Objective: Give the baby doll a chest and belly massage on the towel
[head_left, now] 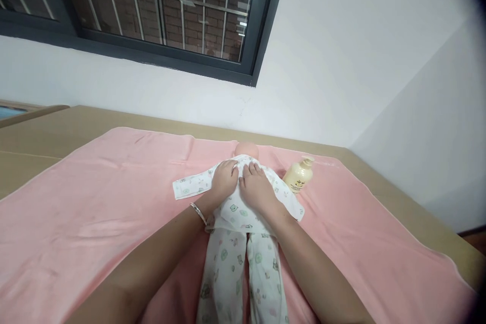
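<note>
A baby doll (247, 149) lies stretched out in a white printed top (240, 212) and matching trousers (226, 263). Its head points away from me, and I cannot tell whether it is face up or face down. My left hand (226, 177) rests flat on the upper left of the top, with a silver bracelet (198, 212) on the wrist. Beside it, my right hand (256, 185) lies flat on the upper right of the top, fingers extended. Both sleeves spread outward. No object shows in either hand.
A pink blanket (114, 202) lies under the doll on a tan table (38, 136). Just right of the doll stands a pale yellow pump bottle (299, 176), tilted in view. Behind the table rise a white wall (311, 71) and a dark-framed barred window (163, 55).
</note>
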Demonstrator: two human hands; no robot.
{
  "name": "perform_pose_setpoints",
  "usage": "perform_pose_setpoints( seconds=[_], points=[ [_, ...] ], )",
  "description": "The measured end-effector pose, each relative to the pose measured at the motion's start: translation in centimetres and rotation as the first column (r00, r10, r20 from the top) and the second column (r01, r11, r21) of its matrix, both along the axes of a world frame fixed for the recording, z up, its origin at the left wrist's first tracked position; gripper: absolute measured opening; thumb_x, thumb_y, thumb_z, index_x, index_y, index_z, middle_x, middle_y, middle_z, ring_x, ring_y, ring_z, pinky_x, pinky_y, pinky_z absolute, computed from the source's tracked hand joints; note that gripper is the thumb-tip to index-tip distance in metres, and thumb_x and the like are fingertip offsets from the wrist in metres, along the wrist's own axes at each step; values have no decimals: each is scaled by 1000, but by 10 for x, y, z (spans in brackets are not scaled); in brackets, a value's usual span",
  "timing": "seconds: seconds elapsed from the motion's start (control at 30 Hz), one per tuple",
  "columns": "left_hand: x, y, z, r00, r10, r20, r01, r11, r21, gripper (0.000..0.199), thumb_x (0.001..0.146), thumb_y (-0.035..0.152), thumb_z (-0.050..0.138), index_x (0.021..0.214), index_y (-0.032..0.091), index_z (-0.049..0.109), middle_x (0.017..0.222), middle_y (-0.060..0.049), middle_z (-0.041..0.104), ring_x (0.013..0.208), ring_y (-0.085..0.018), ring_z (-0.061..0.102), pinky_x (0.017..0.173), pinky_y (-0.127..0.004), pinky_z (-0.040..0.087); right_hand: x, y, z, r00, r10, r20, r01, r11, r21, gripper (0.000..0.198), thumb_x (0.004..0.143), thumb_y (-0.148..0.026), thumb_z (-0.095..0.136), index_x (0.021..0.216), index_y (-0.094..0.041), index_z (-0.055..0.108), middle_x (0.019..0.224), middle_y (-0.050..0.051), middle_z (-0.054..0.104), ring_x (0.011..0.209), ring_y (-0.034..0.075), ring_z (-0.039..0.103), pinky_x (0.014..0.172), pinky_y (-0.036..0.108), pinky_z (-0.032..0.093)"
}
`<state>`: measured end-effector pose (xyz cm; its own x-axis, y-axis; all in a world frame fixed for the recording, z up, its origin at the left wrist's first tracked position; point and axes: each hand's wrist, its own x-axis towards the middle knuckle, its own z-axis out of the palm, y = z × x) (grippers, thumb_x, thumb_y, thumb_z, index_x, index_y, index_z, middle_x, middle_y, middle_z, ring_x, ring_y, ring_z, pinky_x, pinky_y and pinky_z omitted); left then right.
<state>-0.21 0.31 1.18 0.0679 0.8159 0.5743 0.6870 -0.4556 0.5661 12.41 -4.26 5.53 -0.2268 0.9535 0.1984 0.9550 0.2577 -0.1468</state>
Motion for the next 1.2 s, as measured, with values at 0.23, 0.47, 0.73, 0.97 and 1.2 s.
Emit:
perform_pose_setpoints(
  seconds=[0.23, 0.47, 0.73, 0.97, 1.2],
  points=[
    [0, -2, 8, 991, -30, -129, 33, 999, 18, 33, 92, 16, 40, 113, 16, 65, 114, -10, 67, 111, -23, 58, 102, -40, 44, 25, 20, 5, 981, -118, -155, 113, 993, -36, 62, 99, -50, 26, 140, -7, 43, 144, 21, 44, 137, 30, 35, 109, 42, 25],
    [6, -9, 21, 971, -38, -235, 37, 999, -9, 32, 93, 14, 38, 111, 14, 64, 115, -13, 62, 113, -24, 54, 100, -39, 44, 20, -7, 21, 995, -64, -83, 65, 998, 19, 35, 96, -38, 35, 103, -19, 64, 110, 11, 67, 102, 25, 59, 86, 33, 37],
    [8, -5, 12, 968, -8, -250, -1, 999, -37, 37, 97, 38, 38, 118, 12, 55, 122, -17, 59, 122, -30, 49, 104, -46, 37, 36, 24, -1, 978, -99, -182, 104, 994, 18, 43, 98, -41, 30, 117, -16, 59, 116, 11, 66, 112, 24, 55, 98, 34, 33],
    [9, -7, 15, 953, -30, -300, 35, 999, 12, 31, 98, 30, 36, 115, 14, 57, 116, -13, 64, 114, -26, 55, 102, -42, 39, 35, 24, -5, 992, -10, -125, 16, 999, 41, 46, 100, -32, 25, 138, -14, 44, 140, 13, 51, 132, 22, 41, 111, 39, 20],
    [13, -22, 17, 932, 98, -350, -60, 991, 118, 28, 97, 23, 36, 93, 16, 63, 97, -12, 66, 99, -26, 58, 90, -39, 46, 17, -4, 10, 981, -194, 18, 192, 978, 77, 41, 99, -36, 27, 109, -16, 61, 104, 15, 68, 100, 28, 61, 89, 37, 39]
  ],
)
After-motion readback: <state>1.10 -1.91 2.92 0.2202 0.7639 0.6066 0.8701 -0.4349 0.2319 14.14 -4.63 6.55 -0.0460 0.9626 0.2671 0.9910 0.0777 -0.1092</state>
